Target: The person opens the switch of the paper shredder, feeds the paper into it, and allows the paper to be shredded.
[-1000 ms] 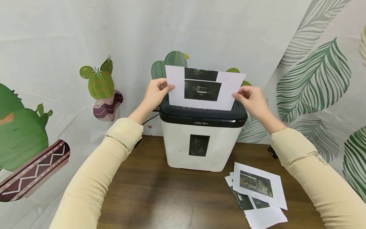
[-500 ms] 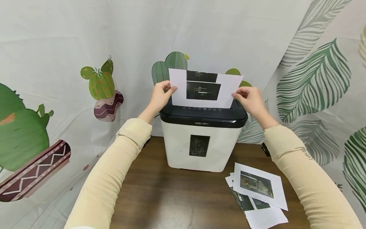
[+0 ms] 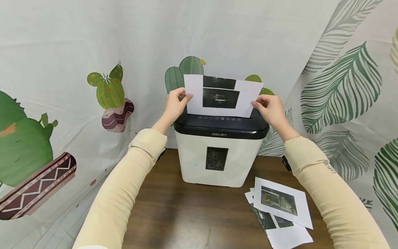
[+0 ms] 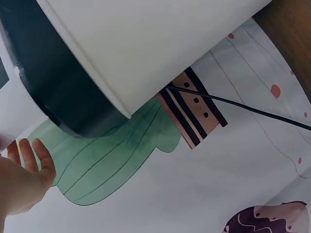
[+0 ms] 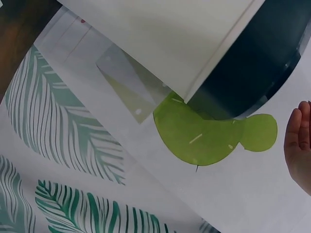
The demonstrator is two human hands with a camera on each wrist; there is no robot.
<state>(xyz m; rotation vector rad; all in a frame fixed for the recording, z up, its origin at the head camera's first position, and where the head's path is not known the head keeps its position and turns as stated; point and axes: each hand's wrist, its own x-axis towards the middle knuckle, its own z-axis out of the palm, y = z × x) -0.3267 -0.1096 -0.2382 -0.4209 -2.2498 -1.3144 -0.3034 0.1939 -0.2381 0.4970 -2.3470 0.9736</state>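
A sheet of paper [image 3: 220,98] printed with dark pictures stands nearly upright over the back of the black top of a paper shredder [image 3: 192,152]. My left hand [image 3: 174,105] pinches its left edge between thumb and fingers. Its right edge is pinched by my right hand [image 3: 272,109]. The sheet's lower edge lies along the slot area, behind a row of small icons. In the left wrist view, the left hand [image 4: 26,179] shows beside the shredder's dark lid [image 4: 63,92]. The right hand [image 5: 299,145] is only partly inside the right wrist view.
Several printed sheets [image 3: 281,205] lie in a loose, overlapping pile on the brown wooden table [image 3: 192,214], right of the shredder. Behind the shredder hangs a curtain [image 3: 140,41] patterned with cacti and leaves. A black cable [image 4: 238,104] runs out behind the shredder's left side.
The sheet has shifted back and slightly right, uncovering the row of icons on the lid. My left hand has moved right with it; the right hand has barely moved. The last half second shows little motion.
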